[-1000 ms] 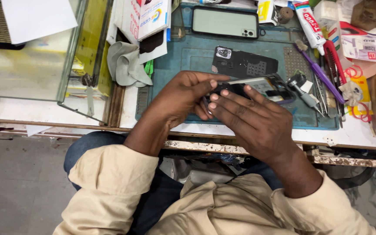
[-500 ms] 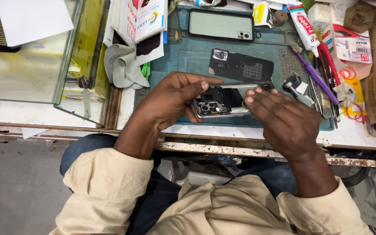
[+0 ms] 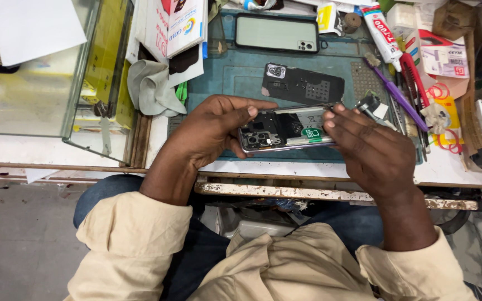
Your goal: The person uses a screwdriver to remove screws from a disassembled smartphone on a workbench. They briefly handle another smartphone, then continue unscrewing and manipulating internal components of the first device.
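An opened phone body (image 3: 285, 129) with its back removed shows the camera cluster and a green-labelled part inside. My left hand (image 3: 213, 131) grips its left end, thumb over the top edge. My right hand (image 3: 372, 150) holds the right end, fingertips resting on the inner parts. The phone hangs just above the front edge of a teal work mat (image 3: 241, 78). A black inner cover plate (image 3: 302, 85) lies on the mat behind it.
A pale green phone back panel (image 3: 277, 32) lies at the mat's far edge. A grey cloth (image 3: 152, 86) sits left of the mat beside a glass case (image 3: 40, 83). A purple brush (image 3: 397, 95), a glue tube (image 3: 381, 27), tweezers (image 3: 375, 108) and red tools crowd the right side.
My hands have moved apart along the phone, uncovering its open interior. The phone has shifted slightly toward me and lies flatter between both hands.
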